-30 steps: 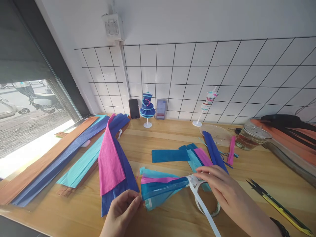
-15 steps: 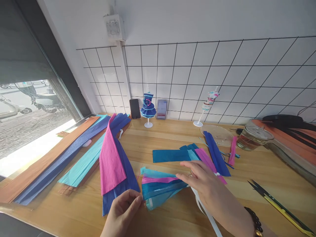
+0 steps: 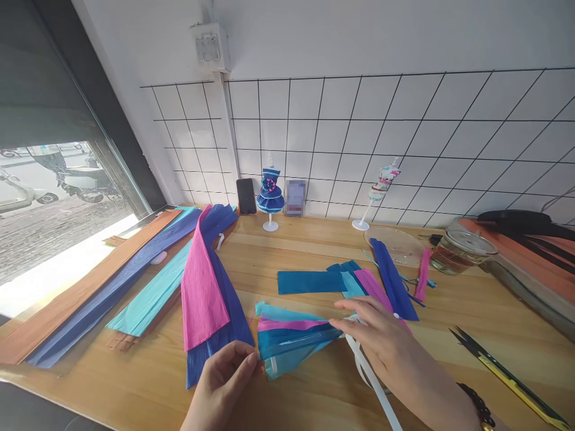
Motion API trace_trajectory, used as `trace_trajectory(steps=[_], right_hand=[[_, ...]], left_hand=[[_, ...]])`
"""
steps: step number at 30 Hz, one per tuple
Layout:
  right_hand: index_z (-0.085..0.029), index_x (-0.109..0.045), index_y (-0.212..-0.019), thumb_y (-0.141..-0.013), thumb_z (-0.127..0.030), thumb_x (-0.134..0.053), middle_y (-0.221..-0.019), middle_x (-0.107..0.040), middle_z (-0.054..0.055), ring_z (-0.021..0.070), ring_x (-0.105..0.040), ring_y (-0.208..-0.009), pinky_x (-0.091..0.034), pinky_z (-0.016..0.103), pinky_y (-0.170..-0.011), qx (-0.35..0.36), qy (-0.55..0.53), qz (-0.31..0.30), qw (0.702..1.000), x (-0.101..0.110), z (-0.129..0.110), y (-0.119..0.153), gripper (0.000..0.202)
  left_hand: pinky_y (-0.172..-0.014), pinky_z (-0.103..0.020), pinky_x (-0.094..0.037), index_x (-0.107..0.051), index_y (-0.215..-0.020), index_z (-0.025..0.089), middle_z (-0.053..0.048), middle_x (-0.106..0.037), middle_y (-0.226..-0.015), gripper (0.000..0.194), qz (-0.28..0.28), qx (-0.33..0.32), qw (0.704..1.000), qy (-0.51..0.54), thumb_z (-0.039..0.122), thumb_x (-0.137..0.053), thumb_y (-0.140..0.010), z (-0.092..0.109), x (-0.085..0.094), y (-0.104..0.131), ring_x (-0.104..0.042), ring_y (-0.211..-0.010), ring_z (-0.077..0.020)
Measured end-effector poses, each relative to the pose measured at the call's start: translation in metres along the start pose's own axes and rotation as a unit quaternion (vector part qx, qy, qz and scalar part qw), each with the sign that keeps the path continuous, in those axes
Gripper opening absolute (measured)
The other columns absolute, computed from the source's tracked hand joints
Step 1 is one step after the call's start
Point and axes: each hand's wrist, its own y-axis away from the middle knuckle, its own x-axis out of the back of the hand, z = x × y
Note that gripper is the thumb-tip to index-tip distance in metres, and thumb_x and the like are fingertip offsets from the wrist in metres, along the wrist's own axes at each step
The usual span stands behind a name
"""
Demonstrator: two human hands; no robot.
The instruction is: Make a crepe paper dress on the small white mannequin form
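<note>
A fanned stack of crepe paper (image 3: pixel 291 341) in turquoise, pink and teal lies on the table in front of me, wide end to the left. At its lower left corner my left hand (image 3: pixel 227 377) has thumb and index finger pinched together. What sits between those fingertips is hidden. My right hand (image 3: pixel 386 338), a dark bead bracelet (image 3: pixel 476 407) on its wrist, reaches over the narrow right end with fingers stretched out, fingertips close to the paper. White ribbon (image 3: pixel 372 383) loops from under this hand toward the front edge.
Long crepe paper strips (image 3: pixel 130 269) cover the left side. Cut teal (image 3: pixel 309 282) and blue pieces (image 3: pixel 393 278) lie behind my right hand. Scissors (image 3: pixel 503 374) rest at right, a glass jar (image 3: pixel 465 251) behind. Two small dress stands (image 3: pixel 270 197) and a phone (image 3: pixel 246 196) line the wall.
My right hand has slid slightly right along the narrow end of the paper fan, uncovering more of it. The left hand is almost still.
</note>
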Motion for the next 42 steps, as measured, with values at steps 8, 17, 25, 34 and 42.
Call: trace_trajectory(steps=[8,17,25,34,42], right_hand=[[-0.026,-0.06,-0.11,-0.089,-0.013,-0.039,-0.112,-0.06,0.007,0.0206,-0.057,-0.105,-0.054,0.036,-0.085,-0.06,-0.014,-0.013,0.998,-0.002,0.017,0.022,0.033],[-0.027,-0.058,-0.111,-0.092,-0.023,-0.04,-0.111,-0.061,0.006,0.0207,-0.057,-0.106,-0.053,0.037,-0.088,-0.088,-0.035,-0.014,0.995,-0.001,0.016,0.029,0.027],[-0.024,-0.059,-0.111,-0.093,-0.03,-0.042,-0.109,-0.062,0.007,0.0212,-0.059,-0.103,-0.053,0.038,-0.087,-0.103,-0.006,0.0,0.995,-0.012,0.027,0.028,0.026],[-0.025,-0.06,-0.106,-0.092,-0.029,-0.044,-0.106,-0.063,0.006,0.0203,-0.059,-0.1,-0.053,0.037,-0.086,-0.084,-0.018,-0.038,0.996,-0.011,0.031,0.027,0.022],[-0.025,-0.06,-0.108,-0.093,-0.029,-0.043,-0.107,-0.062,0.005,0.0202,-0.058,-0.101,-0.052,0.038,-0.087,-0.096,-0.014,-0.03,0.995,-0.01,0.025,0.027,0.023]], left_hand=[[-0.061,-0.017,-0.04,-0.063,-0.068,0.018,0.002,-0.061,-0.064,0.028,0.0,-0.002,0.999,0.042,0.045,-0.067,-0.07,-0.005,0.001,-0.002,-0.053,-0.064,-0.0115],[-0.062,-0.019,-0.043,-0.064,-0.072,0.019,0.0,-0.065,-0.065,0.028,0.009,-0.006,1.0,0.024,0.047,-0.065,-0.07,-0.006,0.0,-0.002,-0.056,-0.065,-0.0136],[-0.062,-0.019,-0.044,-0.064,-0.073,0.019,-0.001,-0.068,-0.066,0.029,0.015,-0.002,1.0,0.026,0.048,-0.065,-0.07,-0.005,-0.001,-0.001,-0.058,-0.064,-0.0138],[-0.061,-0.02,-0.047,-0.065,-0.079,0.018,0.0,-0.068,-0.063,0.031,0.042,0.013,0.996,0.073,0.046,-0.068,-0.068,-0.01,-0.002,-0.003,-0.058,-0.063,-0.0138],[-0.061,-0.022,-0.049,-0.064,-0.089,0.016,-0.002,-0.069,-0.066,0.036,0.03,0.024,0.997,0.065,0.047,-0.066,-0.071,-0.017,0.005,-0.009,-0.06,-0.061,-0.0146]])
